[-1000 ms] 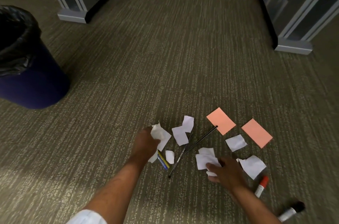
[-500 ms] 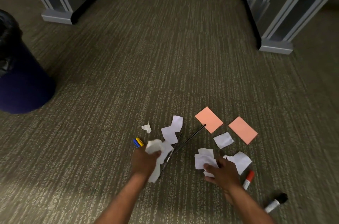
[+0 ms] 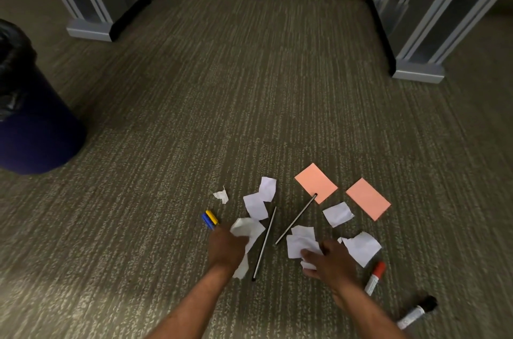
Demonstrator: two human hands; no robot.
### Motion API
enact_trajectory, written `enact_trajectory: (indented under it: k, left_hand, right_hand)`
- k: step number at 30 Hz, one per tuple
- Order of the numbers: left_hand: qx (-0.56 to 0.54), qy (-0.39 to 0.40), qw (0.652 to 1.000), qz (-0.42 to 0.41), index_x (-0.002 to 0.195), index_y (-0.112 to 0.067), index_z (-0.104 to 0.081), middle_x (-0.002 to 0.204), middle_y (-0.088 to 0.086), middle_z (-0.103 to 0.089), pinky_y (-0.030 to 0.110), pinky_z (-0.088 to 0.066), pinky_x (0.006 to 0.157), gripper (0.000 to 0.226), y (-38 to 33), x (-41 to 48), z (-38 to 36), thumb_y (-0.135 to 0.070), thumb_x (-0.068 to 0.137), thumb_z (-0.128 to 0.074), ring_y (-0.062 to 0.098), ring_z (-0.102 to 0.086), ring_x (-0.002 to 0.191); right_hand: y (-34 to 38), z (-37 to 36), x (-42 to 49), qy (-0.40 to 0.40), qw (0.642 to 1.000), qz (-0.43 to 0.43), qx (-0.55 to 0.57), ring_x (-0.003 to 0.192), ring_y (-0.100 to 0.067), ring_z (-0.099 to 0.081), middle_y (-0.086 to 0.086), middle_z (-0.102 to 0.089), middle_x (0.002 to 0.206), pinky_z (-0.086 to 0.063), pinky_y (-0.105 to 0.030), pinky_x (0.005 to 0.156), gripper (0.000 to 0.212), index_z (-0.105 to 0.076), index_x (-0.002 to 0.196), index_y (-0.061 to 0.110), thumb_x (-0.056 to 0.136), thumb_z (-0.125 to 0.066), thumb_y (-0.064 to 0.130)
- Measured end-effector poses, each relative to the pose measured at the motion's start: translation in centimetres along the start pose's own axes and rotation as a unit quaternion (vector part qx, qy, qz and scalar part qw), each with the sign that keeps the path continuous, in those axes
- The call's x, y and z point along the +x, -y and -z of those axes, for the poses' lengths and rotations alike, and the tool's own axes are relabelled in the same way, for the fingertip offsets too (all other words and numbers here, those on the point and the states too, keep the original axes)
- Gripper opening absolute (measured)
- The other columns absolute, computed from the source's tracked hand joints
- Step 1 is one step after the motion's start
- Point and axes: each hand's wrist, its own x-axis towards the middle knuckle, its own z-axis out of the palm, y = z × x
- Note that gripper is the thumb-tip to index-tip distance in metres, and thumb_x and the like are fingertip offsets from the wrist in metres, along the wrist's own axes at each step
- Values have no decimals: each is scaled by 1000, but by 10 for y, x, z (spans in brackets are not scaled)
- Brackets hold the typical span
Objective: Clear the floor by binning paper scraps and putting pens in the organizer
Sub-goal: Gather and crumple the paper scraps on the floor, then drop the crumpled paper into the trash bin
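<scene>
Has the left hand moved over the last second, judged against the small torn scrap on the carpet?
Yes. The left hand, gripping crumpled paper, has drawn back toward the person, away from the small torn scrap.

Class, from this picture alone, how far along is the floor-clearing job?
Done: nothing visibly; the bin stands apart, far left. In hand: the left hand grips crumpled paper, the right hand grips white scraps. Left: loose scraps, two pink notes, two thin pens, blue and yellow pens, two markers. No organizer shows.

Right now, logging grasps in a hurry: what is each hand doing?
Left hand: grips crumpled white paper.
Right hand: grips white paper scraps.
</scene>
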Motion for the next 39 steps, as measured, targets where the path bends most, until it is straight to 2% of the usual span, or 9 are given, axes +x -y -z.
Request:
enact_trajectory:
  k: [7, 8, 11, 15, 18, 25, 29, 33, 39]
  left_hand:
    - [-180, -68, 981, 25, 81, -16, -72, 67, -8, -70, 16, -47, 49, 14, -8, -45, 44, -14, 73, -84, -3, -67, 56]
    - [-189, -80, 979, 17, 79, -15, -73, 66, -9, -71, 13, -47, 47, 13, -12, -57, 53, -13, 72, -84, -6, -66, 54]
    - [-237, -101, 966, 21, 80, -14, -75, 69, 2, -76, 24, -53, 50, 10, -31, -92, 84, -14, 74, -83, 10, -73, 61]
    - [-281, -154, 947, -7, 87, -21, -76, 69, -16, -74, 6, -45, 51, 13, -65, -135, 135, -16, 77, -81, -5, -70, 65]
    - [-264, -189, 945, -38, 81, -33, -73, 68, -18, -72, 5, -44, 55, 14, -95, -171, 183, -19, 81, -77, -8, -67, 67]
    - [-265, -238, 932, -72, 84, -32, -73, 69, -8, -71, 29, -51, 62, 11, -165, -257, 311, -25, 90, -67, 16, -67, 68]
    - [-212, -282, 927, -126, 110, -35, -71, 79, -6, -75, 26, -51, 62, 23, -196, -283, 391, -23, 95, -59, 19, -66, 68]
    - [-152, -308, 928, -143, 129, -45, -59, 95, -1, -76, 34, -54, 65, 45, -207, -269, 461, -18, 94, -59, 23, -68, 75]
    - [-77, -342, 928, -127, 134, -39, -57, 103, -6, -77, 26, -49, 67, 64, -183, -187, 545, 0, 84, -62, 22, -70, 82]
  right_hand:
    - [25, -28, -46, -17, 994, 13, 107, 85, -24, -68, -6, -65, 99, -60, -29, 59, 22, -63, 104, 8, 84, -73, 3]
    - [32, -33, -60, -16, 994, 26, 108, 83, -23, -69, -6, -67, 97, -60, -27, 58, 16, -66, 98, 8, 85, -73, 2]
    - [65, -48, -104, -20, 992, 61, 106, 72, -20, -71, -3, -72, 87, -59, -26, 55, 20, -68, 80, 20, 83, -74, 1]
    - [122, -59, -161, -34, 992, 83, 94, 65, -16, -71, -10, -73, 88, -59, -27, 56, 7, -70, 87, 8, 83, -75, 5]
    - [168, -65, -207, -25, 989, 116, 93, 67, -12, -67, -7, -72, 85, -59, -26, 56, 6, -70, 89, 3, 85, -74, 4]
    - [283, -83, -326, 11, 982, 163, 92, 64, -9, -71, 1, -75, 77, -58, -25, 58, 8, -73, 82, 15, 84, -74, 7]
    - [356, -118, -379, 46, 977, 192, 76, 63, -10, -67, -2, -71, 71, -61, -33, 61, 11, -70, 75, 11, 84, -74, 6]
    - [412, -180, -402, 86, 971, 206, 88, 62, -10, -64, -2, -67, 65, -61, -36, 65, 13, -69, 73, 8, 84, -72, 2]
    - [453, -300, -381, 94, 969, 214, 77, 65, -15, -63, -10, -62, 68, -62, -34, 67, 14, -67, 71, 4, 83, -73, 1]
